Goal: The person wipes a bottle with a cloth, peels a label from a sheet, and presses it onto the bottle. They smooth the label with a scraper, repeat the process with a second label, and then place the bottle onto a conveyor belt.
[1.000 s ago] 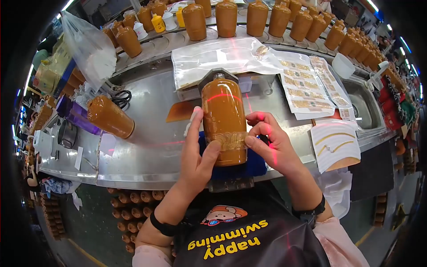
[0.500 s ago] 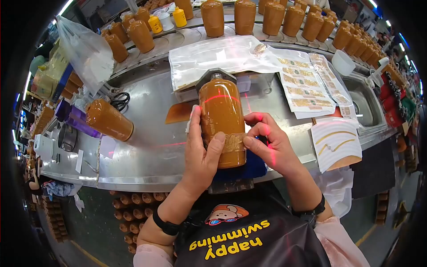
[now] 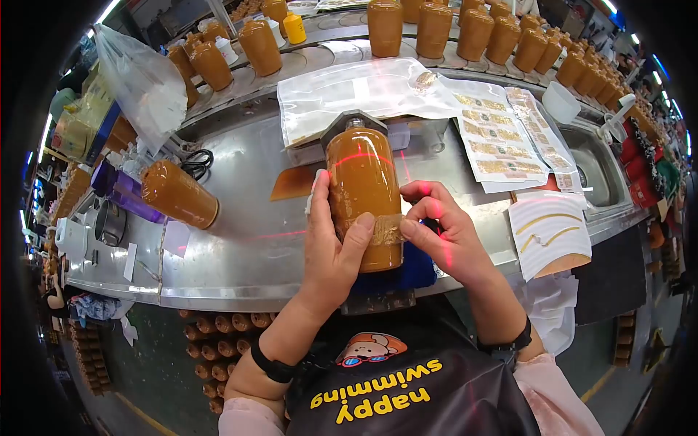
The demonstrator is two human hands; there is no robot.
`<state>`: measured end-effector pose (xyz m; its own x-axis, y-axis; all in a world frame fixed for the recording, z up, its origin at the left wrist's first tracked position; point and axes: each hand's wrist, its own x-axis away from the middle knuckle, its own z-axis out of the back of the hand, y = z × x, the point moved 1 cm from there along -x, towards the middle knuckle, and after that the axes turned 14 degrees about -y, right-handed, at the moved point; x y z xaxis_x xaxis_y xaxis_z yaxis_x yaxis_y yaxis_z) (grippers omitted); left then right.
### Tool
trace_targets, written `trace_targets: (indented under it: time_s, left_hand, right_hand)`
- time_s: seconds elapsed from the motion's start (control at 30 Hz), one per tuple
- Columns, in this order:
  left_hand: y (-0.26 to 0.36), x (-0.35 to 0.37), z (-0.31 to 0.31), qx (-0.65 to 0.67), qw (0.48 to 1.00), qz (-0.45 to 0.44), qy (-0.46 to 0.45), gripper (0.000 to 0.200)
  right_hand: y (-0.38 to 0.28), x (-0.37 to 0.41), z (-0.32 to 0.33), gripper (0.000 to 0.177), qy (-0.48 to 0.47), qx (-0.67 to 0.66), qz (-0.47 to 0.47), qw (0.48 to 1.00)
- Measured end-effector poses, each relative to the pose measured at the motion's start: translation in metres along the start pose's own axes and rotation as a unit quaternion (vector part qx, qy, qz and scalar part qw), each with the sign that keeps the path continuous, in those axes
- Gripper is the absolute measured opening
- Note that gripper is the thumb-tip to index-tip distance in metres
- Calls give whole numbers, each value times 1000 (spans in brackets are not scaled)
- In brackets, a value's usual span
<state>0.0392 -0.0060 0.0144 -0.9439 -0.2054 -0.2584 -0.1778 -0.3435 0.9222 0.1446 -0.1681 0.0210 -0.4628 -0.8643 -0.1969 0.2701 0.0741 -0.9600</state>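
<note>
A glossy brown bottle (image 3: 361, 174) lies in front of me, its neck against a dark angular holder (image 3: 336, 128). Around its left side curls my left hand (image 3: 329, 251), thumb pressed on a gold patterned label (image 3: 387, 229) near the base. My right hand (image 3: 447, 231) is closed at the label's right end, thumb and index finger pinching its edge. A white scrap of cloth or paper shows behind the left fingers. Red laser lines cross the bottle and my right hand. Under the bottle's base is a blue cloth (image 3: 418, 270).
Another brown bottle (image 3: 178, 195) lies tilted at the left. Label sheets (image 3: 502, 138) and a white curved sheet with gold strips (image 3: 547, 231) are at the right, near a metal sink (image 3: 603, 171). Behind, a conveyor (image 3: 327, 52) carries several brown bottles. A plastic bag (image 3: 142, 80) hangs left.
The bottles on the conveyor have shifted to the right. Both hands and the label have moved very slightly right; the grip looks the same.
</note>
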Motion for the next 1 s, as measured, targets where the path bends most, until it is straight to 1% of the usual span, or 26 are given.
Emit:
trace_targets:
  time_s: [0.07,0.13,0.17,0.23,0.33,0.37,0.47,0.5,0.6,0.63,0.7,0.73,0.8,0.83,0.9,1.0]
  left_hand:
    - [0,0,1,-16,1000,8,1,70]
    - [-11,1,2,78,997,6,5,72]
    - [-15,2,3,124,992,5,6,73]
    - [-6,10,8,9,999,-34,-19,76]
    - [14,24,17,-164,980,-95,-54,82]
    - [16,26,17,-221,966,-113,-68,84]
    - [5,29,7,-362,923,-116,-63,96]
    - [2,27,6,-387,912,-129,-49,99]
    - [-13,32,6,-318,939,-123,-46,98]
    - [-17,34,5,-264,956,-115,-44,97]
    - [-21,37,2,-156,982,-97,-44,96]
    - [-21,38,2,-163,981,-99,-41,95]
    - [-20,38,1,-178,978,-103,-31,92]
    - [-17,38,3,-271,955,-116,-23,90]
    - [-5,36,5,-445,884,-141,-10,85]
    - [16,27,-4,-540,820,-184,-43,71]
  right_hand:
    - [3,0,-1,10,-1,10,2,1000]
    - [8,0,0,9,-1,29,14,999]
    - [8,0,1,8,9,55,0,998]
    - [8,1,4,9,30,108,-28,993]
    - [-1,6,8,22,189,34,-5,981]
    - [-9,7,6,32,214,-1,30,976]
    - [-29,-5,-16,31,110,72,59,990]
    - [-28,-8,-20,30,92,147,63,983]
    - [4,1,-11,30,113,15,-23,993]
    - [14,5,-10,29,134,-27,-11,991]
    - [23,11,-14,28,141,-96,-7,985]
    - [25,12,-15,28,148,-130,-2,981]
    - [27,12,-14,29,135,-144,-8,980]
    - [27,12,-14,29,134,-146,-11,980]
    - [27,12,-12,30,130,-146,-15,981]
    - [24,12,-8,30,119,-144,-24,982]
